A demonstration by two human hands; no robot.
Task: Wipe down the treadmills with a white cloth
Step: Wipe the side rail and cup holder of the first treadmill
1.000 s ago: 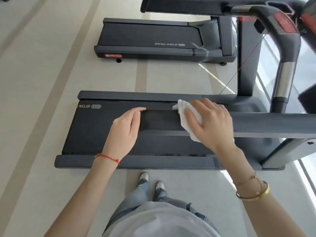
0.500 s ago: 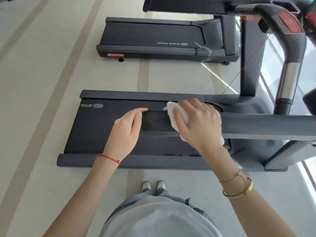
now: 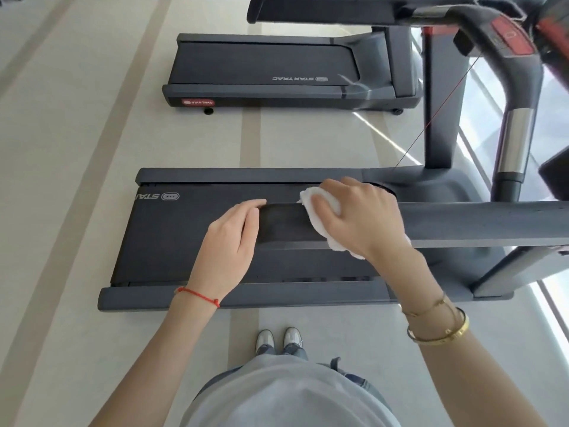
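A dark grey treadmill [image 3: 160,238] stands crosswise in front of me, its side handrail [image 3: 480,224] running from the right to my hands. My right hand [image 3: 360,217] grips a white cloth [image 3: 320,208] wrapped over the handrail near its free end. My left hand [image 3: 229,241] is curled round the very end of the same rail, a short gap left of the cloth. Part of the cloth hangs below my right palm.
A second treadmill [image 3: 264,72] stands farther back on the pale floor. A console arm with a red button panel [image 3: 511,41] and a chrome upright [image 3: 512,143] rise at the right. My shoes [image 3: 278,339] stand just in front of the near deck.
My right hand has slid the cloth leftward along the handrail, closing the gap to my left hand. The left hand has stayed on the rail's end.
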